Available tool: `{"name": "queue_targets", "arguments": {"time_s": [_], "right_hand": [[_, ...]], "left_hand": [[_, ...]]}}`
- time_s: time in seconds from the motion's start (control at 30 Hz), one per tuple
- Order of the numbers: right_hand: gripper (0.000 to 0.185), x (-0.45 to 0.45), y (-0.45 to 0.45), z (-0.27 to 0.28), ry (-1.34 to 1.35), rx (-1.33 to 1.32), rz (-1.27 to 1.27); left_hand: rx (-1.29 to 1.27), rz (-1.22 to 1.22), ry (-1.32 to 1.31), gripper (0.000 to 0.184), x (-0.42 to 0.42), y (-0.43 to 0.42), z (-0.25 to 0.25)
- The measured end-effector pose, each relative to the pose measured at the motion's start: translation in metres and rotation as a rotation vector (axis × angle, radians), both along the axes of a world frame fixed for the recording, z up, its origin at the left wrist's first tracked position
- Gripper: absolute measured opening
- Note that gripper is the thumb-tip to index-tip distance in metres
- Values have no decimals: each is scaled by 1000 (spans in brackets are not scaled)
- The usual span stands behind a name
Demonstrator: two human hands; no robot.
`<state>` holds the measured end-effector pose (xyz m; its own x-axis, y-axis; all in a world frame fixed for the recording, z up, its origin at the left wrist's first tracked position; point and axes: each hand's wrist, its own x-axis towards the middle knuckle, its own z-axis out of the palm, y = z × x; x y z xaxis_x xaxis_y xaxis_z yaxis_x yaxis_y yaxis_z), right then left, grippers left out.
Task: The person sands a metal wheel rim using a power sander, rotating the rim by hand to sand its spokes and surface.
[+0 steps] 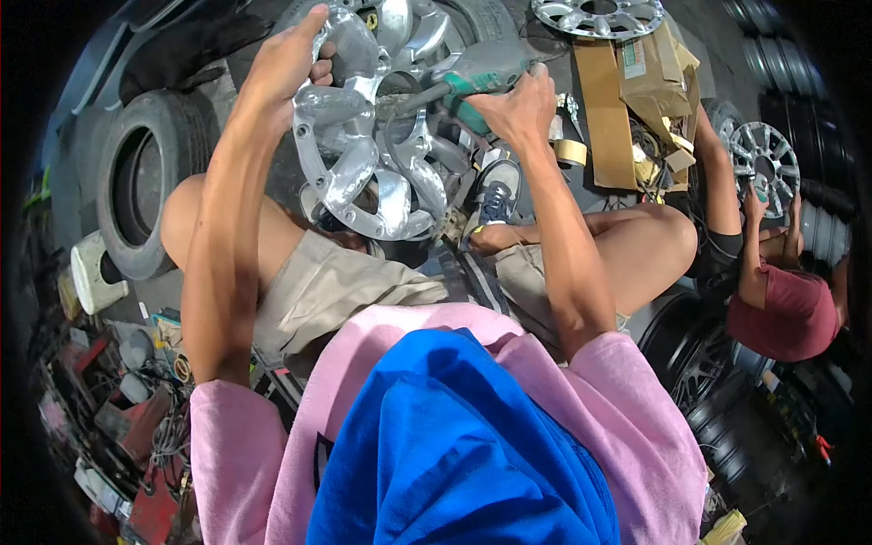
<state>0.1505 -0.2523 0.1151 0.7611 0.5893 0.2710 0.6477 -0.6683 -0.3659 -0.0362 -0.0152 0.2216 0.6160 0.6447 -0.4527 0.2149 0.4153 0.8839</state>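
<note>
Between my legs a shiny silver alloy wheel point(350, 173) stands tilted, its spokes facing up toward me. My left hand point(295, 64) is wrapped round the wheel's upper left rim. My right hand point(522, 104) grips a green and grey power tool point(477, 86), whose narrow front end reaches over the middle of the wheel. The tool's tip is hard to make out among the spokes.
A tire point(150, 182) stands at the left near a white stool point(95, 272). Cardboard point(604, 118), a tape roll point(570, 152) and another wheel point(599, 14) are at the upper right. A co-worker in a red shirt point(786, 313) handles a wheel point(766, 163) at the far right.
</note>
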Motion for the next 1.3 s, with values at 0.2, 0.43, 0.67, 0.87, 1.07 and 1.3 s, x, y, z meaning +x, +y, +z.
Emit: {"name": "queue_targets", "arguments": {"time_s": [0.2, 0.43, 0.67, 0.87, 1.07, 1.3], "right_hand": [[74, 13, 7, -1, -29, -32, 15], [80, 12, 18, 9, 31, -112, 71], [85, 11, 26, 18, 31, -231, 31], [87, 22, 26, 5, 31, -229, 21], [89, 15, 30, 20, 31, -241, 10], [83, 9, 26, 15, 111, -212, 37]], "left_hand": [[-2, -35, -64, 29, 1, 1, -1], [7, -17, -7, 30, 9, -6, 9], [31, -45, -13, 29, 8, -5, 8], [22, -50, -44, 30, 9, -4, 4], [-5, -28, -28, 31, 11, -11, 15], [9, -27, -22, 29, 7, -4, 9]]}}
